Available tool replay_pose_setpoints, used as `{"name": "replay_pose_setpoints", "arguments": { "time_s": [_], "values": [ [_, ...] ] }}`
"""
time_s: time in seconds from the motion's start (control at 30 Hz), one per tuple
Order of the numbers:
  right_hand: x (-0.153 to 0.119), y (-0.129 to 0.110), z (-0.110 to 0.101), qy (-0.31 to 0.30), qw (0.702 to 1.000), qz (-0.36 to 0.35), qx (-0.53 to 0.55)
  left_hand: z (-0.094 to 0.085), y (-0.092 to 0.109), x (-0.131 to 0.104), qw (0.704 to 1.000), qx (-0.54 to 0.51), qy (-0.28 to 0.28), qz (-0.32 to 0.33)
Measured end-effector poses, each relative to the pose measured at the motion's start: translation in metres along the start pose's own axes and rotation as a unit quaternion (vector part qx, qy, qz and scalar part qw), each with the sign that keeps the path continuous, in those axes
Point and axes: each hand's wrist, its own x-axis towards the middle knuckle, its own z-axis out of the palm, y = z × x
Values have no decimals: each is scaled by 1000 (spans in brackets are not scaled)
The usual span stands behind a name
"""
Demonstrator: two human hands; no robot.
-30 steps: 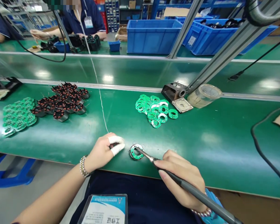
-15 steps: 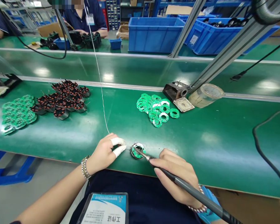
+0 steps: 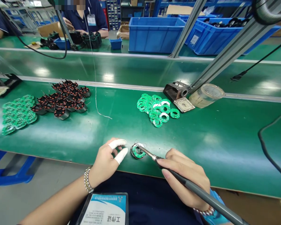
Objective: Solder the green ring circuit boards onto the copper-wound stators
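Observation:
My right hand (image 3: 186, 178) is closed around the dark handle of a soldering iron (image 3: 192, 187). The iron's metal tip lies over a ring-shaped green circuit board (image 3: 136, 153) seated on a small motor stator near the table's front edge. Whether the tip touches the board I cannot tell. Just left of the board is my left hand (image 3: 107, 159), its thumb and forefinger in white finger cots, apart and holding nothing. A thin solder wire (image 3: 96, 100) hangs from above, its loose end lying on the green table (image 3: 121, 125) beyond my left hand.
Wound stators (image 3: 63, 98) and stacked green boards (image 3: 18, 114) sit at left. Loose ring boards (image 3: 156, 109), an iron stand (image 3: 176, 90) and a plastic tub (image 3: 207, 95) lie beyond my hands. A metal post (image 3: 231, 47) slants at right. Across stands a co-worker (image 3: 91, 18) near blue bins (image 3: 155, 36).
My left thumb and forefinger have parted and let go of the solder wire, whose end has swung away onto the table. My right hand has shifted slightly right with the iron.

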Motion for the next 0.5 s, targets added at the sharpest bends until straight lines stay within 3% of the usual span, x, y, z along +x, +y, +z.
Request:
{"name": "replay_pose_setpoints", "arguments": {
  "time_s": [0.1, 0.17, 0.5],
  "values": [
    [-1, 0, 0, -1, 1000, 0, 0, 12, 3, 4, 981, -119, -90, -120],
    [-2, 0, 0, -2, 1000, 2, -1, 16, 4, 8, 969, -161, -106, -153],
    [-4, 2, 5, -17, 1000, 22, -5, 15, 7, 13, 959, -189, -117, -174]
  ]
}}
